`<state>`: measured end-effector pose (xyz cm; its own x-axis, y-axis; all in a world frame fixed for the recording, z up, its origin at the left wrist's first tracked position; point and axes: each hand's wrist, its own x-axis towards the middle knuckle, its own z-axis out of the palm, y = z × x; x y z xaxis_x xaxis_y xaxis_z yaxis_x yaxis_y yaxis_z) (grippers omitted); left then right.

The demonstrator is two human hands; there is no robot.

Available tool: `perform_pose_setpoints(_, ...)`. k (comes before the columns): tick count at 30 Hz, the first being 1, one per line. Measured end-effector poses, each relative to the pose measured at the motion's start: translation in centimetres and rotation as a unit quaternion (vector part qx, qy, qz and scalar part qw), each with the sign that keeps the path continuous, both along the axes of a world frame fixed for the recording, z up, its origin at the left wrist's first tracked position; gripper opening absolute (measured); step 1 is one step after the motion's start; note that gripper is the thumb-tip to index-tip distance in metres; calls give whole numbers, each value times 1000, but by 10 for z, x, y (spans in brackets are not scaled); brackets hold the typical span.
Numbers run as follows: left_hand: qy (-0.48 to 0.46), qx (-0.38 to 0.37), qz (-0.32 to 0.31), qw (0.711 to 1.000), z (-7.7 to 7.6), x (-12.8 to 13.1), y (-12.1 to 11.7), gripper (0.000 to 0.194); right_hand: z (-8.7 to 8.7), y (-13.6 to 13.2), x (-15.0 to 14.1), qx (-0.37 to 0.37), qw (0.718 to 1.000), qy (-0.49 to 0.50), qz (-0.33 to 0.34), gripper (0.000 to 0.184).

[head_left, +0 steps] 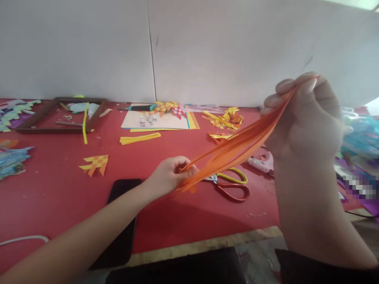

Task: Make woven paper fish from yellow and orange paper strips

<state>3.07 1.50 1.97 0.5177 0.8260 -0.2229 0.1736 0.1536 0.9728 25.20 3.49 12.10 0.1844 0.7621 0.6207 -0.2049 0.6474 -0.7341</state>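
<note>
A bundle of thin orange paper strips [233, 148] stretches slantwise above the table, slightly blurred by motion. My left hand [174, 173] is closed round its lower left end. At the upper right, my right hand [304, 110] is raised and pinches the other end between thumb and fingers. Below the strips lie scissors [233, 188] with one yellow and one red handle, their blades partly hidden. A woven yellow and orange paper fish [96, 163] rests on the left, and a stack of yellow strips [139, 138] lies farther back.
The red table [183, 221] meets a pale wall [89, 47]. A black phone [118, 228] lies under my left forearm. Farther back are a brown frame [32, 125], paper sheets [160, 123] and yellow scraps [227, 118]. Blue plastic bags [359, 134] crowd the right.
</note>
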Motion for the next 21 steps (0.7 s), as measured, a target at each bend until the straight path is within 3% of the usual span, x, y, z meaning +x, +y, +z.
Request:
perform_pose_setpoints(2, -49, -103, 41, 993, -2, -2, 4, 43, 4, -1, -1, 5, 1000, 10, -13, 4)
perform_pose_setpoints(4, -66, -132, 61, 987, -7, -7, 9, 46, 7, -4, -2, -1, 999, 21, -28, 8)
perform_pose_setpoints(5, -50, -89, 59, 993, -10, -11, 11, 41, 8, -5, -3, -6, 999, 27, -33, 11)
perform_pose_setpoints(7, 48, 73, 20, 996, -12, -22, 17, 27, 10, -7, -4, -14, 999, 38, -35, 12)
perform_pose_setpoints(10, 155, 206, 26, 966, -2, -37, 23, 29, 11, -9, -7, -5, 999, 31, -37, 9)
perform_pose_setpoints(12, 122, 208, -46, 969, 16, -41, 25, 50, 13, -12, -12, -5, 1000, 0, -26, 8)
perform_pose_setpoints(14, 58, 148, -87, 983, 43, -39, 25, 58, 16, -16, -19, -21, 999, -38, 2, 6)
perform_pose_setpoints(16, -58, 77, -97, 991, 73, -33, 25, 53, 20, -21, -29, -48, 996, -71, 32, 7)
perform_pose_setpoints(18, -161, 18, -132, 978, 100, -27, 24, 40, 26, -27, -38, -72, 992, -85, 55, 11)
perform_pose_setpoints(21, -194, -61, -182, 962, 125, -22, 20, 42, 34, -35, -48, -95, 989, -66, 88, 13)
